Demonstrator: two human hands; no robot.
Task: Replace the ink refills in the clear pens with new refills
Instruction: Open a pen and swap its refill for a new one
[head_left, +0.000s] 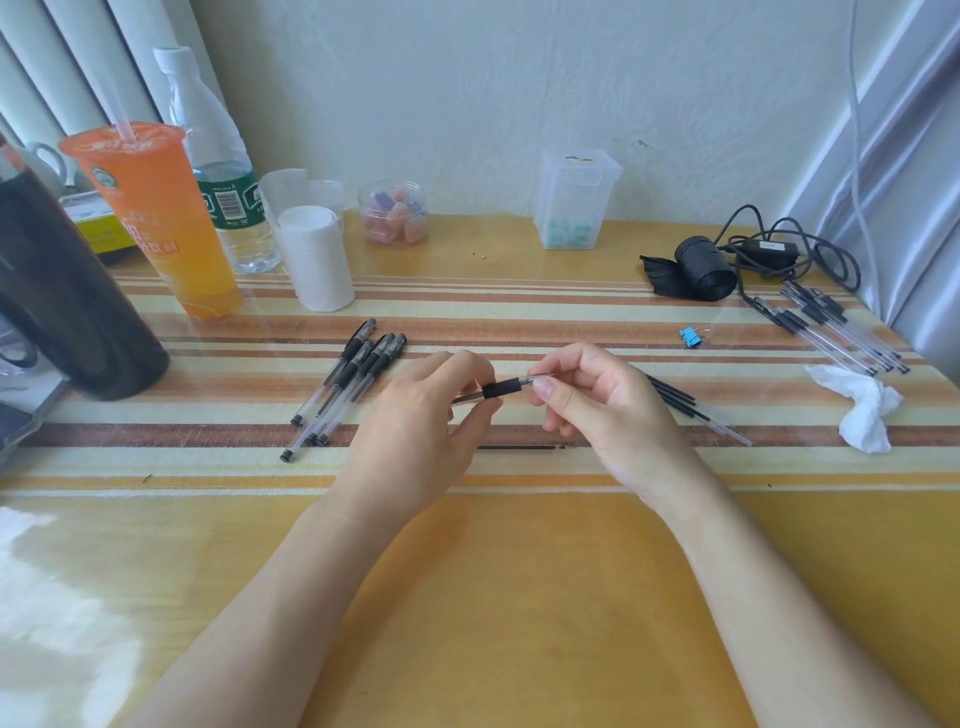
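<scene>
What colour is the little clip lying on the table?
Blue. The binder clip shows best in the head view, the only one here.

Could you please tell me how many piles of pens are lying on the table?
2: one pile just left of the left hand, another pile at the far right. The right hand helps hold one more pen.

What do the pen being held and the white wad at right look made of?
Pen: clear glossy plastic barrel, see-through, with a matte black grip sleeve, probably rubber. White wad: likely tissue paper, matte, soft crumpled folds.
</scene>
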